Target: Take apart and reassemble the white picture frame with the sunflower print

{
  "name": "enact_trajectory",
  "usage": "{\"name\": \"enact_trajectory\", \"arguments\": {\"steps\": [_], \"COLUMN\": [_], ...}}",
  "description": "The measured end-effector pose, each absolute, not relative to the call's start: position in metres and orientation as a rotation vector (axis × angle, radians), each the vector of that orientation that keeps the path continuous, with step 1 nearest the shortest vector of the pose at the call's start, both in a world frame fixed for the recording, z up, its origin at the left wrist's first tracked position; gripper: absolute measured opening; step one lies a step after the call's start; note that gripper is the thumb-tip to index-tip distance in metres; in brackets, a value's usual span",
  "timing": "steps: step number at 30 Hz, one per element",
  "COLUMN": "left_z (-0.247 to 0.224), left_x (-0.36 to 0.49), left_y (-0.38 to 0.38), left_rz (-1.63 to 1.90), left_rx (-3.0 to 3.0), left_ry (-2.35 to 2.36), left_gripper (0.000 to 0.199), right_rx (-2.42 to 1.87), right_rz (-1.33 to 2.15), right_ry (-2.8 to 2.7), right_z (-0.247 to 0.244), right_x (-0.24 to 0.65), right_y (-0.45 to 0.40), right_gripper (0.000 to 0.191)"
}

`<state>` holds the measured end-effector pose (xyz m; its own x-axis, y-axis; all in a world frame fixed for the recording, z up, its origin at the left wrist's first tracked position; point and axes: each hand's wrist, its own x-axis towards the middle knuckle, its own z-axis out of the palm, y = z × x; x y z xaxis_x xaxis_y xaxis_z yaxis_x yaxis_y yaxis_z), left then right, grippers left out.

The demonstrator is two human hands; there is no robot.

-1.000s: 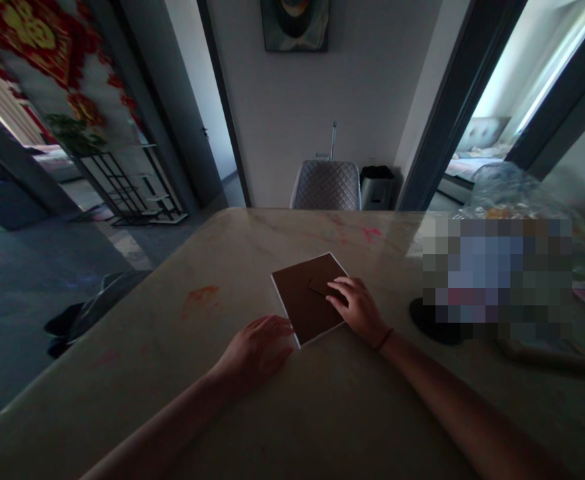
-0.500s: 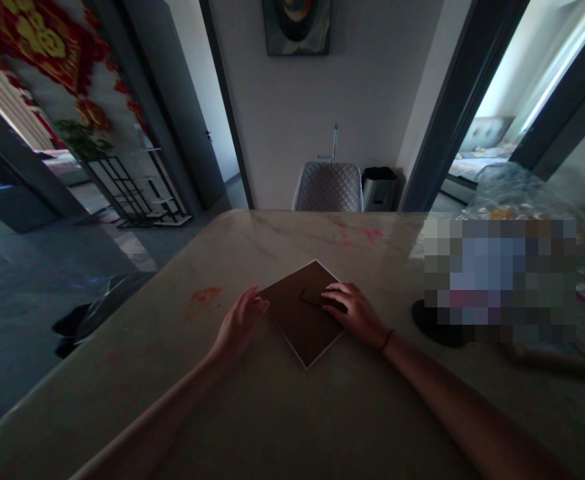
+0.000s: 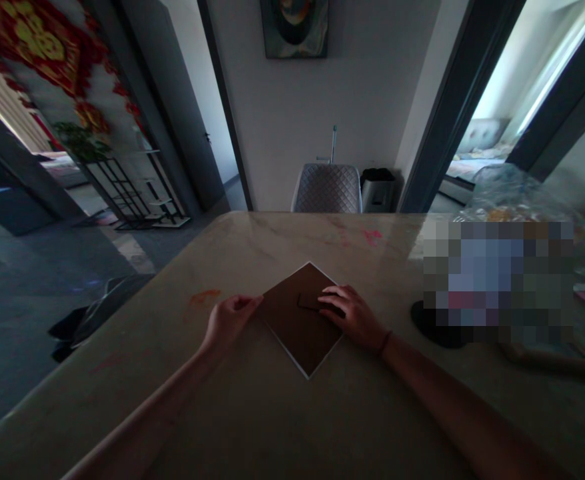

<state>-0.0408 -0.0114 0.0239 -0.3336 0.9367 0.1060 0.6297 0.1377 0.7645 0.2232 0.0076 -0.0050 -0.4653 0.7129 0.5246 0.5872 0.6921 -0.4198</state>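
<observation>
A brown square sheet point(image 3: 297, 333) with thin white edges lies on the table, turned so that one corner points toward me. I cannot make out whether it is paper or board. My left hand point(image 3: 228, 321) pinches its left corner between thumb and fingers. Resting over its right part is my right hand point(image 3: 353, 317), palm down, fingers apart, with a dark band at the wrist. A thin dark L-shaped line point(image 3: 306, 307) shows on the sheet beside the right fingertips; it could be a mark or a flap edge.
The pale stone-look table point(image 3: 252, 413) bears an orange smear point(image 3: 205, 297) and pink marks point(image 3: 372, 235). At the right stand a black round base point(image 3: 437, 327), a blurred-out patch and clear plastic wrapping point(image 3: 507, 190). A quilted chair point(image 3: 327, 189) is beyond the far edge.
My left hand has closed from loosely spread fingers into a pinch at the sheet's left corner. The sheet has turned slightly, and its near corner sits a little closer to me.
</observation>
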Motion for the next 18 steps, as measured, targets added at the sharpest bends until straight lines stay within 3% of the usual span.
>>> {"name": "enact_trajectory", "arguments": {"steps": [13,18], "left_z": [0.024,0.015], "left_x": [-0.039,-0.036], "left_y": [-0.016,-0.018], "left_rz": [0.927,0.946], "left_rx": [1.489,1.636], "left_ry": [1.892,1.727], "left_gripper": [0.047,0.037], "right_rx": [-0.973,-1.057], "right_rz": [0.204,0.500], "right_ry": [-2.235,-2.127], "right_z": [0.000,0.013], "right_x": [0.218,0.227], "right_y": [0.004,0.015], "right_gripper": [0.029,0.033]}}
